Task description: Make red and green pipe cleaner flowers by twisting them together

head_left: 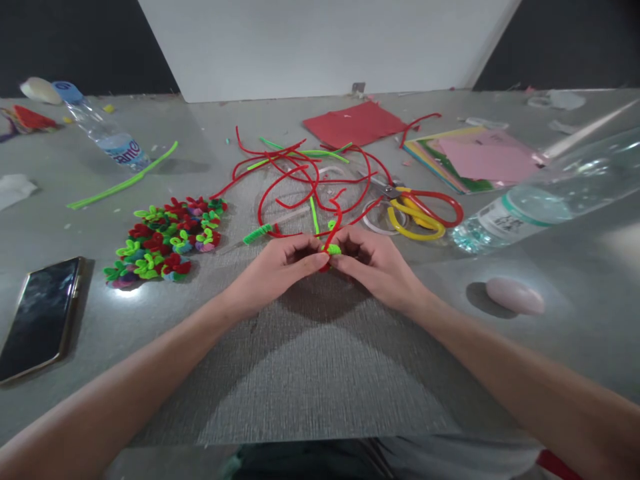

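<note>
Between left hand (303, 260) and right hand (357, 260) — green-and-red pipe-cleaner piece (331, 250), pinched

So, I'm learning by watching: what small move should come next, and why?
Perhaps wind the kinked red fuzzy stem around the small green fuzzy piece: the left hand and right hand pinch them together, and the stem's upper end sticks up.

Small pipe cleaner piece (332, 249), red and bright green, fuzzy. Green part bunched tight; red strand (338, 219) sticks up and away from it, bent, kinked at the free end. Piece sits pinched between fingertips (321, 261), partly covered, lower side hard to see.
</note>
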A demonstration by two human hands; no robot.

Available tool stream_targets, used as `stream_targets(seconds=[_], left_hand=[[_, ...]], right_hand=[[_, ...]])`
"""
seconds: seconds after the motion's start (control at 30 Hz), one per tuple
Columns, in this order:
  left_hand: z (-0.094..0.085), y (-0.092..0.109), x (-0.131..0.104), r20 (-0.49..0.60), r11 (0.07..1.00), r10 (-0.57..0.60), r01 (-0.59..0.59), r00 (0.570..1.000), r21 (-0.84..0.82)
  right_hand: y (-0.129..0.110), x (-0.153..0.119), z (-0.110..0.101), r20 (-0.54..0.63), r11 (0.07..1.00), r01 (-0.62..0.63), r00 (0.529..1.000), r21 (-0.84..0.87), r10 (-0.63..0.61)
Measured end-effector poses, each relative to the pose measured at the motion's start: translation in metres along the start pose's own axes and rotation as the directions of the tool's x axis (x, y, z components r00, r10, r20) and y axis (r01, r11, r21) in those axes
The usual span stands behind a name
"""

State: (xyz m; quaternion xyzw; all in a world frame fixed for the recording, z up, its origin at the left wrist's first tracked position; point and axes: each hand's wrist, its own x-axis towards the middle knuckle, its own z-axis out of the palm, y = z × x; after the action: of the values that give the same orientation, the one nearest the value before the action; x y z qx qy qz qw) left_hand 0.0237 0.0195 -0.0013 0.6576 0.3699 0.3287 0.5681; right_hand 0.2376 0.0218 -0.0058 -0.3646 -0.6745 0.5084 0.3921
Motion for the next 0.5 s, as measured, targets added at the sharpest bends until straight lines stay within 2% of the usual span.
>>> stream_targets(seconds=[0.2, 0.3, 0.4, 0.5], left_hand=[[0.005, -0.006, -0.001, 0.077, 0.944, -0.09, 0.11, 0.993, -0.312], [0.008, -0.009, 0.0, 0.094, 0.913, -0.102, 0.131, 0.99, -0.386], [0.006, -0.011, 0.001, 0.099, 0.928, -0.09, 0.12, 0.991, -0.354], [0.003, -0.011, 0.002, 0.109, 0.981, -0.042, 0.062, 0.993, -0.185]], right_hand=[[-0.004, -0.002, 0.0, 0.032, 1.0, -0.023, 0.999, -0.014, 0.024], [-0.003, -0.003, 0.001, 0.047, 0.998, -0.065, 0.997, 0.014, 0.065], [-0.003, -0.003, 0.002, 0.049, 0.998, -0.066, 0.997, 0.018, 0.065], [-0.003, -0.003, 0.003, 0.019, 0.998, -0.043, 0.999, -0.044, 0.044]])
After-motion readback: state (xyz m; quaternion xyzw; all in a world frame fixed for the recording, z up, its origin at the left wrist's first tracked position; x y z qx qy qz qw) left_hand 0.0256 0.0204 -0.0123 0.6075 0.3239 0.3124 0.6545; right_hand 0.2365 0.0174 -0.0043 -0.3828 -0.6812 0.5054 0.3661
